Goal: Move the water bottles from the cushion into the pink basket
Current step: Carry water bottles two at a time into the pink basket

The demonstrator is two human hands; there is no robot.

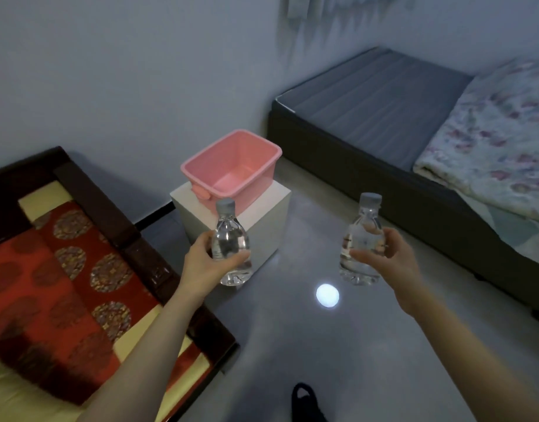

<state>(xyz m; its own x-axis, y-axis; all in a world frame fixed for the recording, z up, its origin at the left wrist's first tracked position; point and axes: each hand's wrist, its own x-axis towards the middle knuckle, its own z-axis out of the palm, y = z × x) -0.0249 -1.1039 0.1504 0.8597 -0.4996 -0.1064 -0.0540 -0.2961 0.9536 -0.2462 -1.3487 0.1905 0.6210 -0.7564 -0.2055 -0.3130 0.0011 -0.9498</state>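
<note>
Near centre, over the grey floor: 2 clear water bottles are held upright in the air, 1 in each hand, both short of the basket.
Left hand (205, 263): fingers wrapped round the middle of the left bottle (230, 243), thumb across its near side; the bottle overlaps the white stand (263, 222) in view.
Right hand (390, 257): fingers and thumb grasp the right bottle (361, 239) at mid-body, out over bare floor.
Why upright: probably because a mid-body grip with the grey caps up lets each bottle go base-first into the basket.
Pink basket (231, 166): farther away, on the white stand by the wall, and empty as far as its inside shows; probably raised to spare bending.
Cushion (70, 269): red, patterned, near left on a dark wooden seat; no bottle shows on it.
Writing: a small dark mark on the right bottle, too blurred to read; no brand legible anywhere.
Stage: carrying, judged about halfway; lowering and letting go remain.
</note>
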